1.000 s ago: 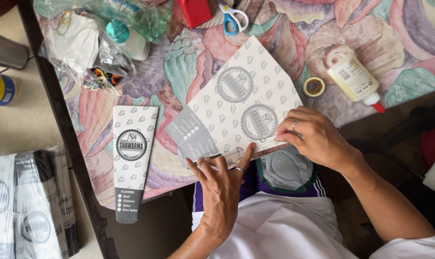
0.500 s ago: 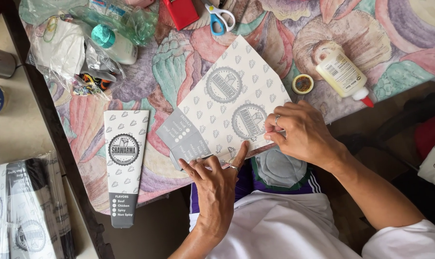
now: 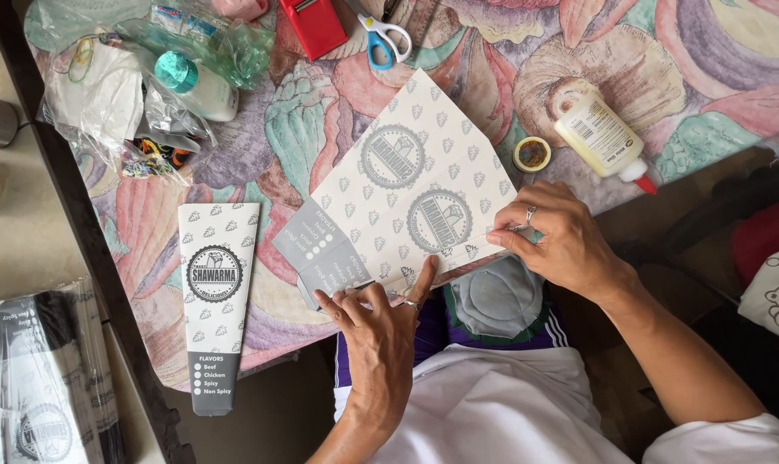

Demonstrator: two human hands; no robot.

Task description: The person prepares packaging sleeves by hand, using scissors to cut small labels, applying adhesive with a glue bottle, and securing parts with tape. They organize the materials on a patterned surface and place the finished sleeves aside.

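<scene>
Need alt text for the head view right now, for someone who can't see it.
Both hands press a printed white paper sheet at the near edge of a floral-clothed table: left hand on its grey end, right hand on its right corner. A glue bottle lies beyond.

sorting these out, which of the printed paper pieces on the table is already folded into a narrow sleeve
The narrow folded sleeve lying alone left of both hands. The other, the wide flat printed sheet, is still unfolded, pressed by the left hand and right hand.
</scene>
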